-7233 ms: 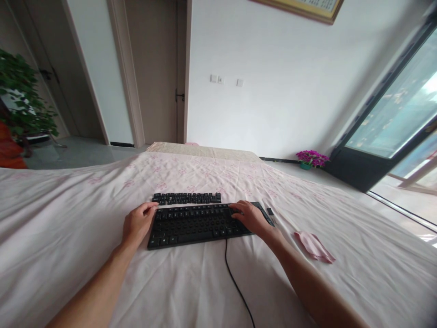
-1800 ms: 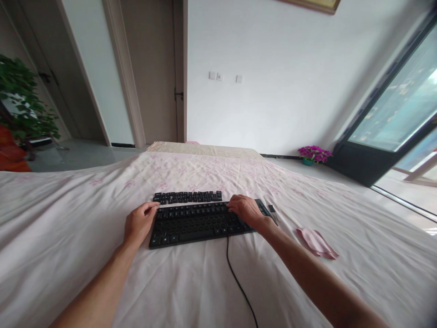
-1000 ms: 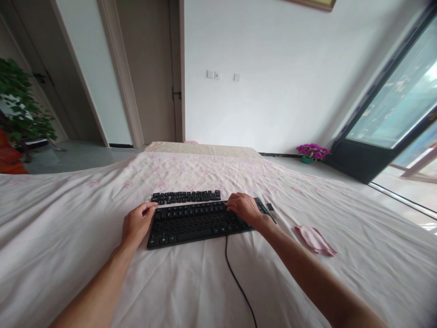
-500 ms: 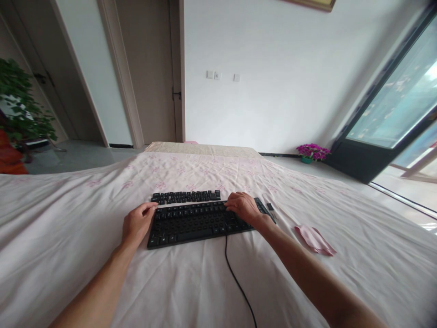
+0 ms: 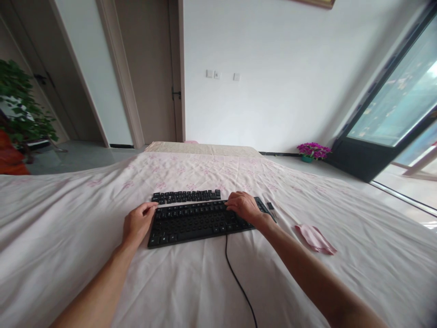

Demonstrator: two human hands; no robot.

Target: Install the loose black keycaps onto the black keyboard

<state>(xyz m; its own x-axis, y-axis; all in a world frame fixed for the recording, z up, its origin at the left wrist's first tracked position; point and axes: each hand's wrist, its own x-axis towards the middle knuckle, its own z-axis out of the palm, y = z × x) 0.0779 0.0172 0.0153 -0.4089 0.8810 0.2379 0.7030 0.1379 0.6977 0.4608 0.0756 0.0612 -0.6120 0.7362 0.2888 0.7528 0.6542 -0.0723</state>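
Observation:
A black keyboard (image 5: 191, 223) lies on a pale pink flowered sheet (image 5: 68, 237). My left hand (image 5: 136, 223) is curled at the keyboard's left end, thumb and forefinger pinched on its far left corner. My right hand (image 5: 243, 207) arches over the keys at the far right, fingers bent down and pressed together; what is under them is hidden. A row of loose black keycaps (image 5: 186, 196) lies just behind the keyboard. Its black cable (image 5: 239, 284) runs toward me.
A small black piece (image 5: 269, 206) sits by the keyboard's right end. A crumpled pink cloth (image 5: 316, 239) lies further right. Beyond the sheet are a door, a green plant (image 5: 20, 105) at the left, potted purple flowers (image 5: 312, 149) and a glass door (image 5: 392, 109) at the right.
My right hand has shifted from the lower right keys toward the far top row. My left hand has stayed at the left corner.

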